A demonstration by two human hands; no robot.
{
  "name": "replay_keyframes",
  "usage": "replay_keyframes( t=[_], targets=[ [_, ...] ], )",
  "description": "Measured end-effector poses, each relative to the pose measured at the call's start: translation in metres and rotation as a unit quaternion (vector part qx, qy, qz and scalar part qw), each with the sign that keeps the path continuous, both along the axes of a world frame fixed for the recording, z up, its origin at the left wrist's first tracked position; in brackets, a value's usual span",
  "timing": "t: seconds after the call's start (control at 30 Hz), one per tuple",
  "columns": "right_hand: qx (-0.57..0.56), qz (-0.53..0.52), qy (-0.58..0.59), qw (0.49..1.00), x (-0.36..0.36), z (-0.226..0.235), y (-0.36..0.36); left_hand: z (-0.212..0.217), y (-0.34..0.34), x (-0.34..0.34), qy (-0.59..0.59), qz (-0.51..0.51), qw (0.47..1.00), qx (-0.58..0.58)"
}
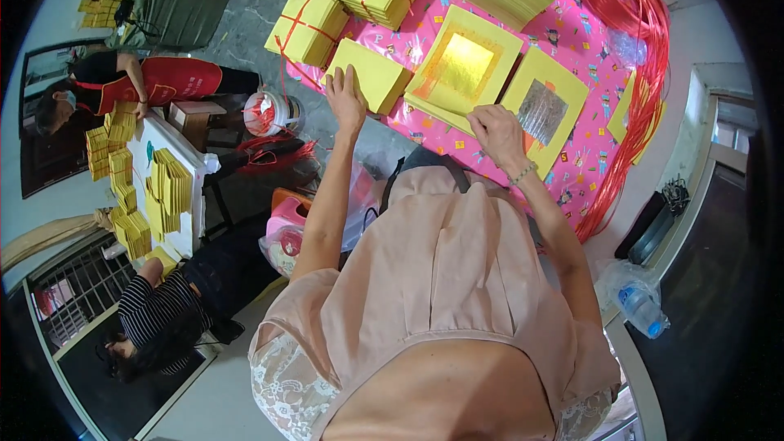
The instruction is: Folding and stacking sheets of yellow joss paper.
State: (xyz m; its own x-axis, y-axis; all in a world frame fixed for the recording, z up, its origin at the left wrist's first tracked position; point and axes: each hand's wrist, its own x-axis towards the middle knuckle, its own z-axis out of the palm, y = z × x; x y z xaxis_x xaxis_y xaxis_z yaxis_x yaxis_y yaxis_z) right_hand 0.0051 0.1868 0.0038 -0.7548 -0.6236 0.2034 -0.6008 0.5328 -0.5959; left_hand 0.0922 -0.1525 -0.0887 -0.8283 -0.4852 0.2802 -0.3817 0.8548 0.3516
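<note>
Brightly and fairly evenly lit. Flaring yellow-white on the gold foil square (467,64), glinting in small white streaks on the glossy pink table cover (586,167). Shadowed at bottom centre. Mostly sharp mid-frame, softer toward far left; strongly curved outward, fading to black at the corners.

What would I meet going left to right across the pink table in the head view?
Plain yellow paper stack under the left hand, yellow stack with gold square, yellow paper with silver square, red strands.

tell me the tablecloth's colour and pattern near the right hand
The tablecloth is pink with small multicoloured cartoon figures; best seen in the head view.
</note>
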Motion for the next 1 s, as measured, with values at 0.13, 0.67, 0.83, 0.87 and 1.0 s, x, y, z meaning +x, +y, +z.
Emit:
replay_keyframes(
  t=[0.13,0.67,0.83,0.87,1.0],
  targets=[
    [0.007,-0.014,-0.043,0.999,-0.004,0.002,0.0,0.005,-0.005,0.002,0.005,-0.005,1.0,0.018],
    [0.011,0.04,0.03,0.999,-0.004,0.005,-0.003,0.021,-0.015,0.0,0.03,-0.021,0.999,0.022],
    [0.006,0.0,-0.104,0.995,-0.012,0.011,0.0,0.043,-0.01,-0.005,0.065,-0.032,0.997,0.03],
    [0.006,-0.001,-0.103,0.995,-0.013,0.012,0.0,0.053,-0.004,-0.007,0.078,-0.043,0.996,0.021],
    [-0.003,-0.014,-0.137,0.99,-0.014,0.01,0.002,0.089,0.027,-0.013,0.108,-0.102,0.985,0.089]
  ],
)
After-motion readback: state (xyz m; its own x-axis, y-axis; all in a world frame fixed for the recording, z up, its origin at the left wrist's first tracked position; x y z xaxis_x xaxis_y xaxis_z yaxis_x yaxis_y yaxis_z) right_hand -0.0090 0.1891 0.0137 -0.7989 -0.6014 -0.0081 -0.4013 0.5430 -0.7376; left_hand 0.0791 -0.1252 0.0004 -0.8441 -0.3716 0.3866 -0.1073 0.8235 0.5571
